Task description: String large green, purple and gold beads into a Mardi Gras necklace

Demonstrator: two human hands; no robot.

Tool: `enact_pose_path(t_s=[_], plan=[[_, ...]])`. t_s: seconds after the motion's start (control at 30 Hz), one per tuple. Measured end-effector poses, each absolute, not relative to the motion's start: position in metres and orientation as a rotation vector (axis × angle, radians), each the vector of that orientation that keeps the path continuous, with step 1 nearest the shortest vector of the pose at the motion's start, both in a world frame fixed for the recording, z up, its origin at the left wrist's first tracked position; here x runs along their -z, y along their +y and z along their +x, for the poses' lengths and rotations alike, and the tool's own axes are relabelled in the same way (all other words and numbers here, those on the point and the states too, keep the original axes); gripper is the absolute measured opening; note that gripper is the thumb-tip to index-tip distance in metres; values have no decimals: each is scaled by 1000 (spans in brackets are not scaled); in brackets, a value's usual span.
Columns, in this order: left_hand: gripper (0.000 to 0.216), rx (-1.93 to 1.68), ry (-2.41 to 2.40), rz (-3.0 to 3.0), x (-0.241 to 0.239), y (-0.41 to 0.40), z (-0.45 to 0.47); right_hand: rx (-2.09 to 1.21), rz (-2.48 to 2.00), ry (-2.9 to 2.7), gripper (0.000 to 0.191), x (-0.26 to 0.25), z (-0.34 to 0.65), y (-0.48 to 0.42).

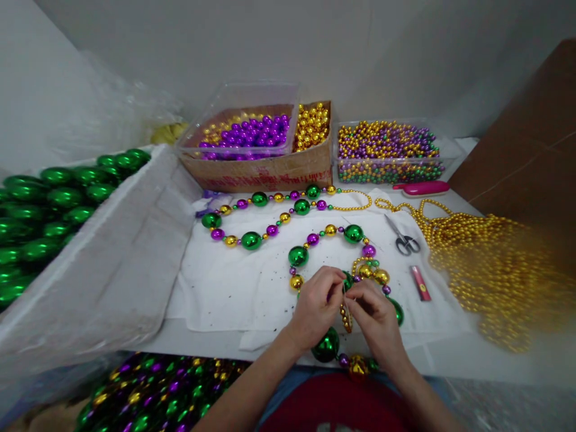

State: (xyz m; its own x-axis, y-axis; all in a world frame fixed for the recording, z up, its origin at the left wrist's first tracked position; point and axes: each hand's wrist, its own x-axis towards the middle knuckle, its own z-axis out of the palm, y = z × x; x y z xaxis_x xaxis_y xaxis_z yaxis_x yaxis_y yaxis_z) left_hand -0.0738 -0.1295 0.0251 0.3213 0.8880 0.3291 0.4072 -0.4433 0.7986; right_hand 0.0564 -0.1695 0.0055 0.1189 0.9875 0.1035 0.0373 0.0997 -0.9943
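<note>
Left hand [320, 295] and right hand [374, 305] both pinching the string [344, 288], probably to keep it taut. Scissors [407, 243] and lighter [420, 284] sit right, within easy reach I guess.

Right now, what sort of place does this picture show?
Probably a bead-craft workspace: a clear tub holds small loose beads, and scissors lie near strung beads on a white cloth.

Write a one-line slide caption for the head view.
Left hand and right hand pinch a thread beside a bead strand, scissors lying on white cloth.
</note>
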Motion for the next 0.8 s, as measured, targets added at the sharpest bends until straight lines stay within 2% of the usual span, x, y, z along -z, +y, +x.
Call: enact_pose_path(t_s=[0.1,0.23,0.33,0.6,0.7,0.8], plan=[[10,-1126,1187,1843,-21,-132,-72,-954,-1203,-1286,10,-9,56,-169],[8,-1136,1189,1609,-21,-134,-71,-1322,-1151,-1037,20,-5,58,-167],[10,-1107,1140,1465,-22,-134,-72,-1430,-1109,-856,21,-3,58,-163],[11,-1160,1182,1648,-25,-133,-72,-1468,-1089,-907,12,-9,61,-152],[10,-1101,1159,1637,-24,-135,-77,-1664,-987,-750,11,-10,72,-153],[10,-1093,1190,1714,-20,-138,-91,-1886,-746,-356,11,-7,84,-156]])
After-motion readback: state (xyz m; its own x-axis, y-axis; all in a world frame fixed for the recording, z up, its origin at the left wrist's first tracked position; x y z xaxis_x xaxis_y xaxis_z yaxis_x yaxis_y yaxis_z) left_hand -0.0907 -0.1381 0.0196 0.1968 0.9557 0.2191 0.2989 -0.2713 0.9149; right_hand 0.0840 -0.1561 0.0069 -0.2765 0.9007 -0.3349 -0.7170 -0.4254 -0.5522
